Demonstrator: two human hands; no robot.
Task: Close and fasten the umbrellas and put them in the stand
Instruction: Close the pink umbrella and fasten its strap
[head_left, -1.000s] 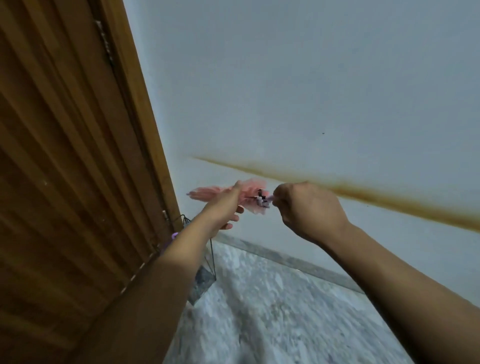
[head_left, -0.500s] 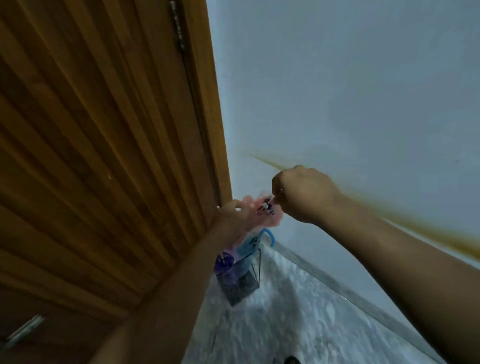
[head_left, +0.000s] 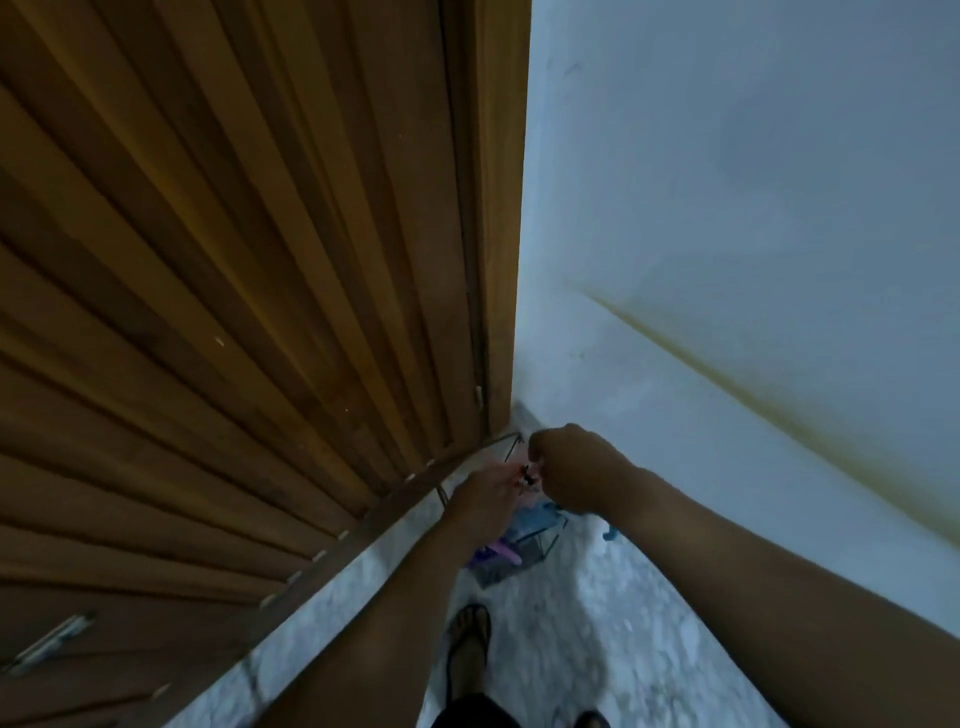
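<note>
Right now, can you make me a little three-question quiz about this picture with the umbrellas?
1. True or false: both hands are on the pink umbrella.
2. The wire stand sits on the floor: A) in the corner by the wooden door, B) out in the open, away from any wall.
3. Fill in: a ____ and a purple umbrella are in the stand.

Key: 1 true, left hand and right hand. 2 A. 3 blue.

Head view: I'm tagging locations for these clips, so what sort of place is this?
Probably a home entryway corner: a slatted wooden door, a painted wall, and a wire umbrella stand on the marbled floor.
</note>
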